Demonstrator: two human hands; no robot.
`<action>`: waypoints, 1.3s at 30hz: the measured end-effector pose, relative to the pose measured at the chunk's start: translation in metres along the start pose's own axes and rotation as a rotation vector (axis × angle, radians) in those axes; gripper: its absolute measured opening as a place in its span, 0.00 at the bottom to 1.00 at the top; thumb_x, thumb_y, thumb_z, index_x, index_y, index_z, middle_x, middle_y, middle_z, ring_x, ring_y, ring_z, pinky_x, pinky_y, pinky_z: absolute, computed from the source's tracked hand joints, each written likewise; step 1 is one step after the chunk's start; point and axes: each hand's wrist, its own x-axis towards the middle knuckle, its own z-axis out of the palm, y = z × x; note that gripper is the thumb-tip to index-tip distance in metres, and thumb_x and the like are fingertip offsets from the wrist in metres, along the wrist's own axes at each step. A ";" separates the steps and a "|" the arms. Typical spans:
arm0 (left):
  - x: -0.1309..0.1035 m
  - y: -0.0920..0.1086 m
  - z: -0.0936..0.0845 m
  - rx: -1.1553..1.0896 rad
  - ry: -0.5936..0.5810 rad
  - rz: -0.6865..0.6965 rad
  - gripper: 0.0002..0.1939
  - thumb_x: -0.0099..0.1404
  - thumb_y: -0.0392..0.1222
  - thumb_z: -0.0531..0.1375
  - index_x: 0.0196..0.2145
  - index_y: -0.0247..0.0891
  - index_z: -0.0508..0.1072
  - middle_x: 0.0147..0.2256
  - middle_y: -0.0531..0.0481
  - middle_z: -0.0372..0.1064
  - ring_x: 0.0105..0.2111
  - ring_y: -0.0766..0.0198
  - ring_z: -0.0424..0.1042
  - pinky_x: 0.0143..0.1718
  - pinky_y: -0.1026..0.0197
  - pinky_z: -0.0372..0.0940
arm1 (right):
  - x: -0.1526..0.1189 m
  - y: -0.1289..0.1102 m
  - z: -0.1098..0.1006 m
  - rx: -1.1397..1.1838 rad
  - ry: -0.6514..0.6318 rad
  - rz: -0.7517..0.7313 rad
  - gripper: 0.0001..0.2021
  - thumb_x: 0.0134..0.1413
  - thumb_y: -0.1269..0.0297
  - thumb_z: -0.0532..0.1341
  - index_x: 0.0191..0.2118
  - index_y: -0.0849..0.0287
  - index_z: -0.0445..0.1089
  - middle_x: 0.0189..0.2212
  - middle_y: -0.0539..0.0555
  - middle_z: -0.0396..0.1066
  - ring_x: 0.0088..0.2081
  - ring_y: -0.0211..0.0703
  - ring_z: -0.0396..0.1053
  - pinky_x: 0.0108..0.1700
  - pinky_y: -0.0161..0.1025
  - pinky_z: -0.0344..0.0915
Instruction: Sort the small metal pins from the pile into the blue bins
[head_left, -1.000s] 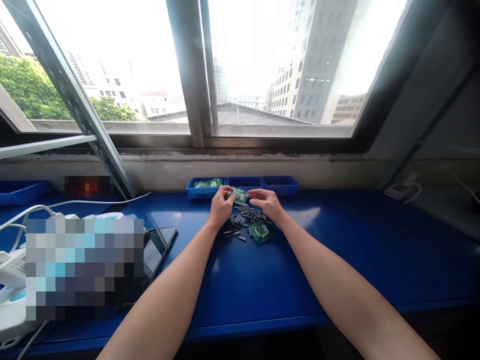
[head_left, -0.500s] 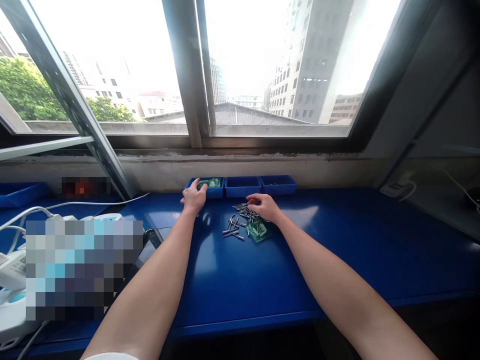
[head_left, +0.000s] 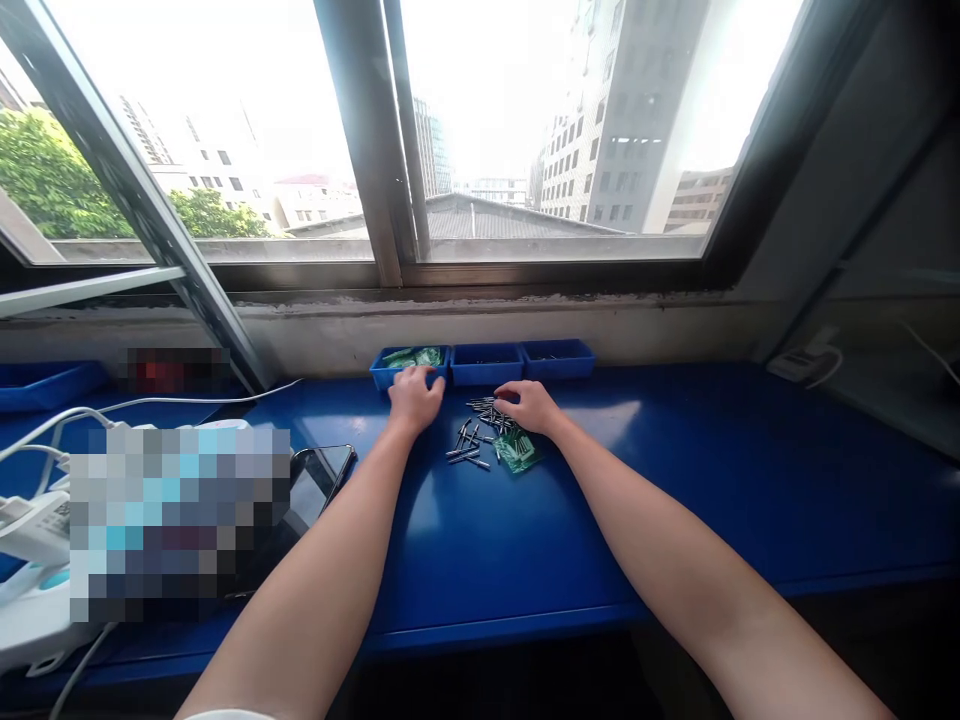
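My left hand [head_left: 417, 396] is just in front of the left blue bin [head_left: 381, 378], its fingers apart and nothing seen in them. Green packets [head_left: 412, 356] lie in that bin. Over the back right of a pile of metal pins [head_left: 491, 412] is my right hand [head_left: 525, 405], thumb and fingers curled near the pins; whether it pinches one is too small to tell. A green packet [head_left: 517, 452] with pins on it lies below my right hand. Several loose pins [head_left: 466, 440] are spread to the left of the pile.
Two more blue bins, a middle one [head_left: 487, 373] and a right one [head_left: 559, 368], stand along the wall. On the left are a phone [head_left: 319, 480], white power strips [head_left: 34, 620], cables and a blurred object. The blue table [head_left: 510, 560] has its front edge below.
My left hand has moved back from over the left bin and to the right, to the front of it. My right hand stays by the pile. The view has shifted slightly.
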 end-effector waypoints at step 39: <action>-0.020 0.021 0.023 -0.187 -0.432 0.305 0.23 0.64 0.51 0.49 0.49 0.36 0.71 0.56 0.41 0.60 0.58 0.52 0.57 0.59 0.54 0.49 | -0.002 -0.028 -0.025 -0.190 -0.449 0.043 0.19 0.19 0.55 0.74 0.27 0.52 0.76 0.37 0.55 0.67 0.44 0.52 0.63 0.39 0.38 0.63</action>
